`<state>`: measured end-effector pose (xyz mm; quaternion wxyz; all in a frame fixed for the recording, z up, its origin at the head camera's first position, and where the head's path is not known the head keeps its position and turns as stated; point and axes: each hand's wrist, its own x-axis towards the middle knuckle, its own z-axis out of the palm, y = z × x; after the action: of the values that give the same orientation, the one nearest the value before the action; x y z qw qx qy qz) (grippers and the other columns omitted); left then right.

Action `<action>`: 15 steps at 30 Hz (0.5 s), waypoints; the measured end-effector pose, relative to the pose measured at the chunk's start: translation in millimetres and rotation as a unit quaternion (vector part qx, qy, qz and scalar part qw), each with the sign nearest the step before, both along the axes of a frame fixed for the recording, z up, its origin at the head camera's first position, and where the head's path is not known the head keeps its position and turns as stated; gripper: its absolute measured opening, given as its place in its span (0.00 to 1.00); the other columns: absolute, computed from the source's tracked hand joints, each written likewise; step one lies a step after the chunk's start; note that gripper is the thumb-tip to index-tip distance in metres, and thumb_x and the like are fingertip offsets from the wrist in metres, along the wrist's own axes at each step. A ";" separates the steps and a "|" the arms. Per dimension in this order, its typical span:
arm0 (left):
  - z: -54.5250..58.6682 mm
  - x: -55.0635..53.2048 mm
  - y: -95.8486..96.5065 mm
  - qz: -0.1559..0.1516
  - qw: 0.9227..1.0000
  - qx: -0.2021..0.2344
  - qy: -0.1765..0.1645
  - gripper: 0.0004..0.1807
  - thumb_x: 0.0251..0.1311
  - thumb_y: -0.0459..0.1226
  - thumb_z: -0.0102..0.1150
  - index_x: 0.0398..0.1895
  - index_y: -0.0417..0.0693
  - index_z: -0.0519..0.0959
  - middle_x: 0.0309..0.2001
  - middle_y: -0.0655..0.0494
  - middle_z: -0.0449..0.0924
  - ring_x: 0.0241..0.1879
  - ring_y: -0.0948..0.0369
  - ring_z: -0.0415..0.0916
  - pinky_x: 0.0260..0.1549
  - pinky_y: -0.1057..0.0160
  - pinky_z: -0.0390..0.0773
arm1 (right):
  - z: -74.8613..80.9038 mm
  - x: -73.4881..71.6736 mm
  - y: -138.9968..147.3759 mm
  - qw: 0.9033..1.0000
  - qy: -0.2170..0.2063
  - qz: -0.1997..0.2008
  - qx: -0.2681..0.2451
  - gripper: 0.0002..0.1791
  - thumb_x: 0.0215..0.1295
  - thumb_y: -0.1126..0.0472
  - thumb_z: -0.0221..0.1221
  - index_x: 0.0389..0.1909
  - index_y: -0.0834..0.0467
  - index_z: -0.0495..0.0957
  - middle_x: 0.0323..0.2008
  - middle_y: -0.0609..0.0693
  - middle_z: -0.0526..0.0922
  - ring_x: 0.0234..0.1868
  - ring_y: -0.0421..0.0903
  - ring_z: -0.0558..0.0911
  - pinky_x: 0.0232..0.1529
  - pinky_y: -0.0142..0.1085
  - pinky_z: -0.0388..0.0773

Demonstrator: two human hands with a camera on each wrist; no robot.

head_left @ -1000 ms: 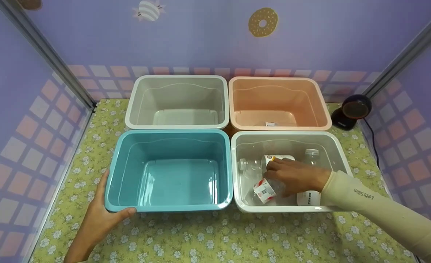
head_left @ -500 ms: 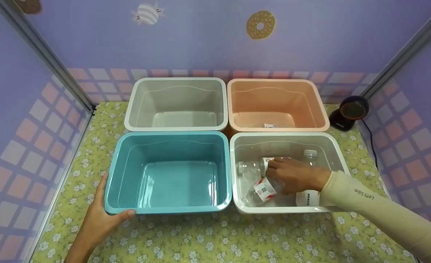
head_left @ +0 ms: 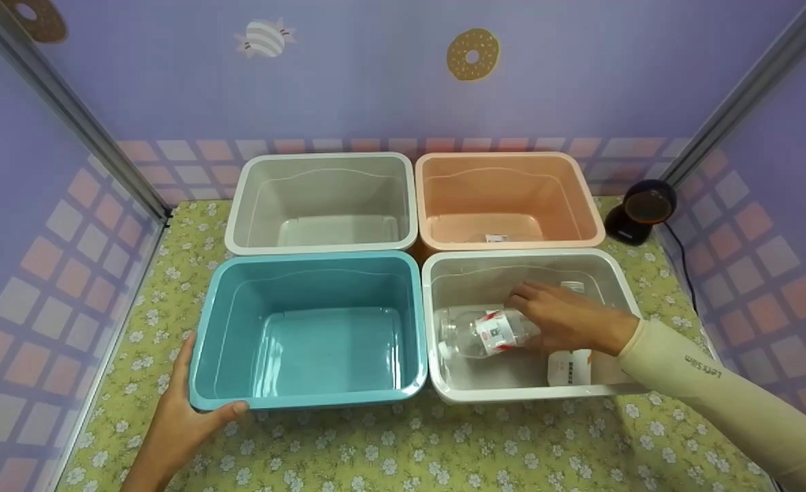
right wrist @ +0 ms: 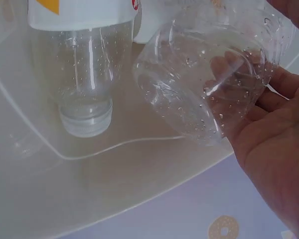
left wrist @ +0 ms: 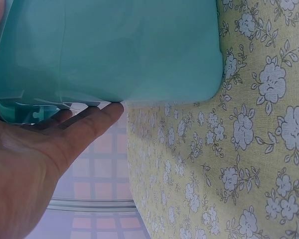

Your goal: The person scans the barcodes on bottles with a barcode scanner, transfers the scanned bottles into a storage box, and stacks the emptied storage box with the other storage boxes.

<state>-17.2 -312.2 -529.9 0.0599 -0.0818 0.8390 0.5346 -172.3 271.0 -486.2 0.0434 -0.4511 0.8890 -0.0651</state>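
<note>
My right hand (head_left: 567, 314) reaches into the white bin (head_left: 533, 393) at the front right. It grips a clear plastic bottle (head_left: 495, 333) with a red and white label, lying sideways, its cap toward the left. The right wrist view shows the fingers (right wrist: 239, 94) behind the bottle's clear, droplet-covered base. Beside it is another bottle (right wrist: 84, 74) with a white cap. A white-labelled bottle (head_left: 570, 369) lies partly under my right hand. My left hand (head_left: 179, 415) rests on the front left corner of the teal bin (head_left: 335, 352), thumb at the front rim, fingers straight along the side.
Behind stand a beige bin (head_left: 321, 249) and a peach bin (head_left: 512, 244), with a labelled clear bottle (head_left: 496, 238) in the peach one. A black device (head_left: 638, 212) with a cable stands at the back right. Purple walls enclose the flowered tablecloth (head_left: 376, 451).
My right hand has drawn the red-labelled bottle up a little and swung it nearer level. My left hand keeps its place at the teal bin's corner. The head view has shifted slightly.
</note>
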 end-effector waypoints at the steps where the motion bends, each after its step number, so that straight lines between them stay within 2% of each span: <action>1: 0.4 0.1 -0.5 0.000 1.000 -0.004 -0.003 0.76 0.62 0.38 0.83 0.91 0.72 0.27 0.83 0.22 0.53 0.69 0.26 0.73 0.46 0.66 0.85 | 1.6 0.0 0.5 1.000 0.002 -0.001 -0.002 0.32 0.58 0.51 0.82 0.57 0.66 0.83 0.51 0.56 0.82 0.52 0.56 0.84 0.51 0.53 0.87; 3: 1.2 0.1 -1.0 -0.002 1.000 -0.012 -0.008 0.76 0.63 0.40 0.83 0.91 0.73 0.27 0.83 0.23 0.50 0.70 0.26 0.72 0.45 0.66 0.84 | 4.5 -0.2 2.1 1.000 0.003 -0.005 -0.006 0.35 0.53 0.58 0.84 0.59 0.66 0.83 0.52 0.57 0.82 0.54 0.57 0.83 0.53 0.54 0.86; 9: 1.5 0.4 -0.7 0.000 1.000 -0.004 -0.006 0.75 0.63 0.39 0.83 0.91 0.72 0.27 0.83 0.24 0.51 0.69 0.27 0.73 0.46 0.66 0.84 | 9.5 -0.1 7.9 0.999 0.018 -0.016 -0.031 0.36 0.51 0.57 0.85 0.60 0.64 0.83 0.54 0.57 0.82 0.56 0.58 0.83 0.57 0.55 0.85; 15: 1.4 0.2 0.8 -0.002 1.000 0.003 0.002 0.75 0.63 0.38 0.82 0.92 0.71 0.28 0.83 0.24 0.52 0.69 0.27 0.73 0.49 0.64 0.85 | 12.8 0.8 13.5 0.998 0.037 -0.017 -0.053 0.35 0.51 0.59 0.86 0.59 0.64 0.83 0.55 0.57 0.83 0.56 0.58 0.84 0.56 0.54 0.86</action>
<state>-16.9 -311.4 -528.5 0.0597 -0.0786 0.8376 0.5373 -171.5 284.5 -473.4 -0.0144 -0.4396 0.8929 -0.0967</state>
